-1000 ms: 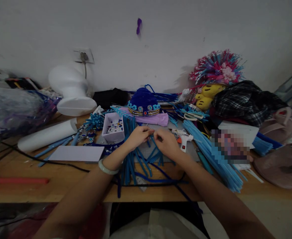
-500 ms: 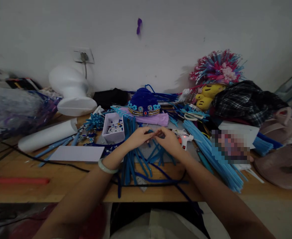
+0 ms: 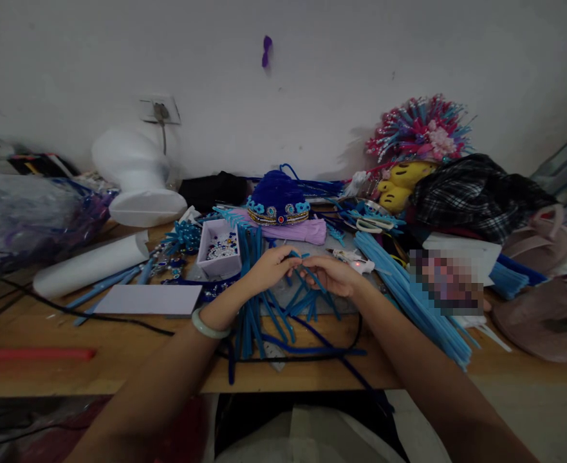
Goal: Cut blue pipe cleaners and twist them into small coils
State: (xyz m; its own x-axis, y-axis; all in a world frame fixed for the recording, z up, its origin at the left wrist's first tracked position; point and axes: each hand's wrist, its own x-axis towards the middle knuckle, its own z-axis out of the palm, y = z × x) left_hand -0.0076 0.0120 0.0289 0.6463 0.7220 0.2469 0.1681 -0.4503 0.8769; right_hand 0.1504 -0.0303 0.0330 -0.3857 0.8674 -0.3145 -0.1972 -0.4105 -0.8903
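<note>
My left hand (image 3: 274, 268) is closed in a pinch on a light blue pipe cleaner (image 3: 316, 279). My right hand (image 3: 334, 273) pinches the same pipe cleaner close beside the left fingertips, and one end hangs down below the right fingers. Under both hands lie more cut blue pipe cleaners (image 3: 307, 305) on a grey mat. Just right of my right hand is a white glue gun (image 3: 360, 262) with a small red light. A white box of beads (image 3: 219, 267) stands left of my left hand. A blue beaded headpiece (image 3: 279, 199) sits behind the hands.
A long bundle of light blue pipe cleaners (image 3: 413, 299) lies at the right. On the left are a white card (image 3: 148, 299), a white roll (image 3: 90, 263) and a foam head (image 3: 141, 173). A black cable (image 3: 133, 322) crosses the table's front. Purple pipe cleaners (image 3: 307, 231) lie under the headpiece.
My right hand has turned and shifted slightly right, its fingers now more visible. The blue pipe cleaner between the hands has come into plain sight. My left hand has barely moved.
</note>
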